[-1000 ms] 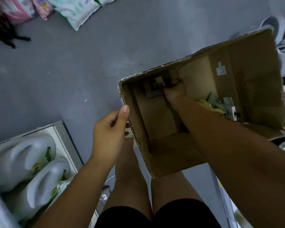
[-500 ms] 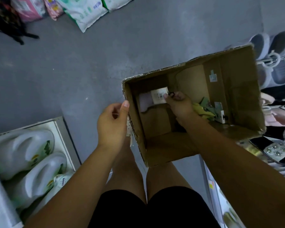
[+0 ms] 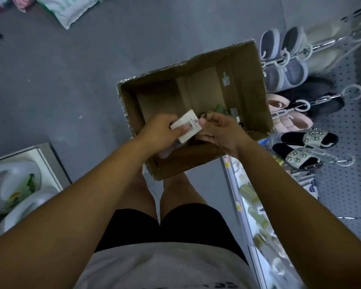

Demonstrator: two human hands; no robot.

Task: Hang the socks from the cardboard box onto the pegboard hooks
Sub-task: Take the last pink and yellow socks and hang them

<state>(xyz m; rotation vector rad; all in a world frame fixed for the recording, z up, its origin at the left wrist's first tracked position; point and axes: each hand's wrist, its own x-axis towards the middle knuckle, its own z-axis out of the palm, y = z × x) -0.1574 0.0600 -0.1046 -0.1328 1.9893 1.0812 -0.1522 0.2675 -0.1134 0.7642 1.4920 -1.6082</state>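
Observation:
An open cardboard box (image 3: 250,65) rests on my knees at the centre. Over its near edge both hands hold one sock pack with a white card label (image 3: 187,126) and a small black hanger hook at its top. My left hand (image 3: 161,130) grips the card's left side with the thumb across it. My right hand (image 3: 219,130) pinches the card's right end by the hook. More socks, greenish with a card tag (image 3: 227,110), lie inside the box behind my right hand. The pegboard (image 3: 346,122) with metal hooks stands at the right.
Slippers and sandals (image 3: 300,147) hang on the pegboard hooks at right. A low shelf edge with packaged goods (image 3: 250,201) runs below the pegboard. White clogs in a tray (image 3: 13,184) sit at lower left. Bagged goods (image 3: 71,7) lie on the grey floor at top left.
My right hand lifted the carded sock pack out of the box's bottom toward me. My left hand left the box's rim and took hold of the card.

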